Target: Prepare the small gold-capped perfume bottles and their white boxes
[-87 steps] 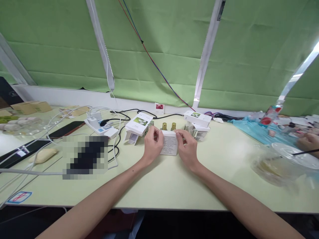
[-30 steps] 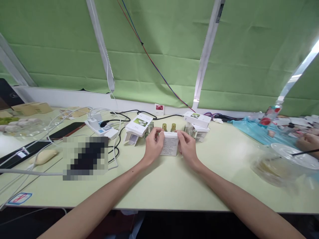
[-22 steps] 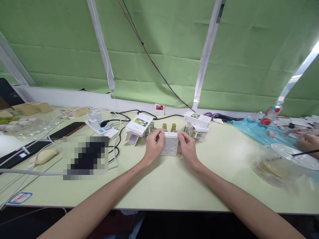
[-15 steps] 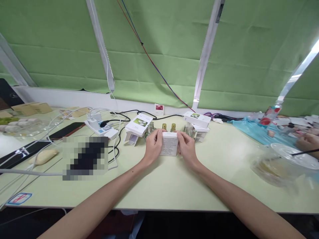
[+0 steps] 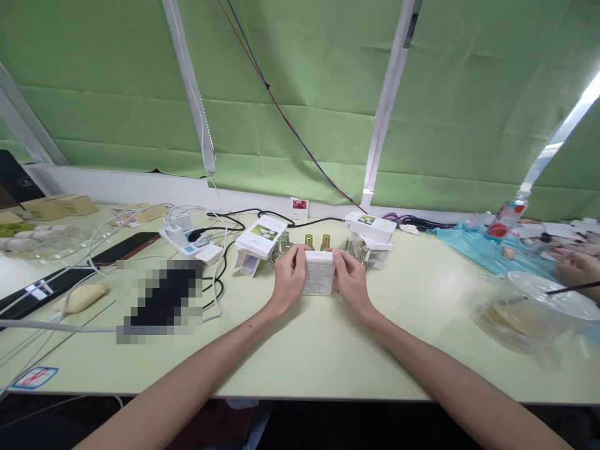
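A small white printed box (image 5: 319, 273) stands on the pale green table (image 5: 300, 350) at the centre. My left hand (image 5: 287, 278) grips its left side and my right hand (image 5: 350, 281) grips its right side, fingers curled over the top edge. Just behind the box stand several small bottles with gold caps (image 5: 325, 241). A white box with a green picture (image 5: 261, 236) lies to the left of them. Two more white boxes (image 5: 371, 226) are stacked to the right.
A white power strip (image 5: 190, 244) with black and white cables lies left of centre, beside dark phones (image 5: 122, 247). At the right are a clear plastic lidded bowl (image 5: 529, 306), a blue bag (image 5: 473, 247), a water bottle (image 5: 504, 219) and another person's hand (image 5: 574, 270).
The box has been turned a little between my hands and its top flap pressed down; both hands stay on it in the same place.
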Demonstrator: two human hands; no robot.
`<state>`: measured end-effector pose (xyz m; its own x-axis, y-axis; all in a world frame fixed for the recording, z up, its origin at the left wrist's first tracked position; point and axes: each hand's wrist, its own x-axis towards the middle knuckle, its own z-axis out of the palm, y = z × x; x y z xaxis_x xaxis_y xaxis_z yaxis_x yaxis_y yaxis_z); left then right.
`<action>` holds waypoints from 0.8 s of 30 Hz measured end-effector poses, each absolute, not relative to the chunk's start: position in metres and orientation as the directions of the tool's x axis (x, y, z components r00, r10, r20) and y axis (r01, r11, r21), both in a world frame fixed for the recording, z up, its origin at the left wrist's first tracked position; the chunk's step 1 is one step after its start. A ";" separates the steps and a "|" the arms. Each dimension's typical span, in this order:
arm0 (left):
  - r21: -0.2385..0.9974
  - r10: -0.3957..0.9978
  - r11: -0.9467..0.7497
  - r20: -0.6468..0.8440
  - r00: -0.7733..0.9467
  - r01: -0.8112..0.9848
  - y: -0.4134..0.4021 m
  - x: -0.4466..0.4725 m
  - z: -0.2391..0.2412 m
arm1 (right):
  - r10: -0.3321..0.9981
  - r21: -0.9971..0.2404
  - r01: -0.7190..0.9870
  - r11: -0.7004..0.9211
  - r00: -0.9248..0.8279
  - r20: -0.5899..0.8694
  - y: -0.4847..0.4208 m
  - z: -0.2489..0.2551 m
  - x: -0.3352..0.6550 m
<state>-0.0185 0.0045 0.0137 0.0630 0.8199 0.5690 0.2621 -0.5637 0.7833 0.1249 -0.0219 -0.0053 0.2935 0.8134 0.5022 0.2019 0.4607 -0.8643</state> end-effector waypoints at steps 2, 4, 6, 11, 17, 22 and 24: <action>0.783 0.819 -0.565 0.570 0.063 0.262 0.004 -0.018 0.014 | 0.814 -0.865 0.199 0.461 0.293 0.502 -0.022 -0.005 0.125; 0.782 0.818 -0.566 0.571 0.062 0.261 0.004 -0.018 0.014 | 0.810 -0.863 0.197 0.464 0.301 0.504 -0.021 -0.005 0.125; 0.783 0.819 -0.566 0.571 0.062 0.258 0.004 -0.018 0.015 | 0.804 -0.861 0.198 0.469 0.308 0.509 -0.021 -0.005 0.125; 0.786 0.821 -0.563 0.567 0.065 0.256 0.003 -0.017 0.016 | 0.813 -0.867 0.200 0.456 0.303 0.497 -0.021 -0.006 0.125; 0.788 0.823 -0.561 0.565 0.064 0.252 0.002 -0.017 0.015 | 0.808 -0.864 0.205 0.460 0.308 0.503 -0.021 -0.006 0.125; 0.786 0.823 -0.561 0.564 0.069 0.259 0.002 -0.017 0.016 | 0.824 -0.875 0.185 0.448 0.295 0.484 -0.023 -0.005 0.124; 0.783 0.820 -0.565 0.568 0.069 0.260 0.002 -0.017 0.016 | 0.833 -0.883 0.167 0.439 0.292 0.470 -0.024 -0.004 0.124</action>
